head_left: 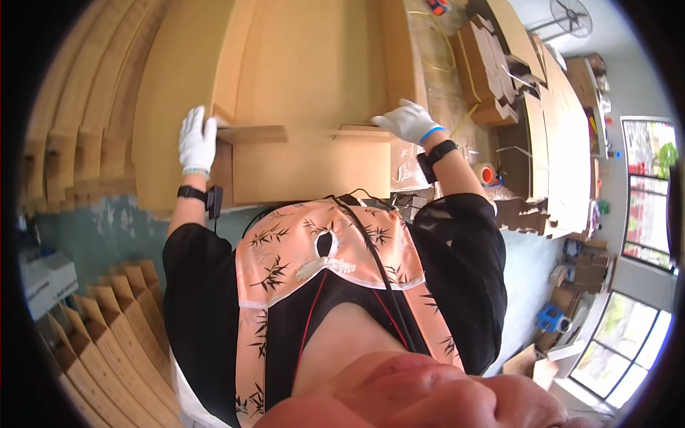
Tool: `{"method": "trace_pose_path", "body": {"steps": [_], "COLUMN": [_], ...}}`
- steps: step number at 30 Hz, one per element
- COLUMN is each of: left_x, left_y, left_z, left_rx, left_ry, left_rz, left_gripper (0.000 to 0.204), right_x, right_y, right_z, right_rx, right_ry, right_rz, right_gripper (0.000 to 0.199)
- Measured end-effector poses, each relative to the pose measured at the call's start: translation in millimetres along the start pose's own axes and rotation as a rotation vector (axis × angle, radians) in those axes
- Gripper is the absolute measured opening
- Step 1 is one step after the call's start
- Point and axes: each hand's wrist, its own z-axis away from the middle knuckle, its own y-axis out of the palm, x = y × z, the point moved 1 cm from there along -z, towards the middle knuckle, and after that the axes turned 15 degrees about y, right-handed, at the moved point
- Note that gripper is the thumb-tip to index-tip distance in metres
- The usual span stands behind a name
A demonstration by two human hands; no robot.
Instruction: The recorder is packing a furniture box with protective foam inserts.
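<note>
A large brown cardboard box (310, 60) lies in front of me, its long side walls raised and its near end panel (312, 171) folded down toward me. Small end flaps (255, 133) point inward at its near corners. My left hand (196, 140), in a white glove, rests at the near left corner beside the wide left flap (178, 71); its fingers are stretched out and the thumb stands apart. My right hand (408, 123), also gloved, reaches over the near right corner, fingers extended toward the right small flap (364, 131).
Folded cardboard stands in rows at the far left (93, 93) and lower left (114, 342). Right of the box are a tape roll (487, 174), clear plastic film and stacked cardboard pieces (485, 64). A blue stool (551, 318) stands farther off, near windows.
</note>
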Motion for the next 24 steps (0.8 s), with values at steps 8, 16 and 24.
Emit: {"method": "trace_pose_path", "body": {"steps": [8,16,24], "left_x": [9.5,-1.9,11.3], "left_y": [-14.5,-34.8,-68.8], "left_z": [3.7,36.3,57.3], "left_rx": [0.121,0.077,0.022], "left_ry": [-0.164,-0.262,-0.282], "left_rz": [0.06,0.067,-0.063], "left_gripper": [0.053,0.051,0.05], "right_x": [8.3,-179.7,-241.8], "right_y": [-2.2,11.6,55.1], "right_z": [15.3,172.5,313.8], "right_rx": [-0.543,-0.94,-0.333], "right_ry": [-0.023,1.089,2.164], "right_rz": [-0.59,-0.494,0.0], "right_gripper": [0.046,0.037,0.084]}}
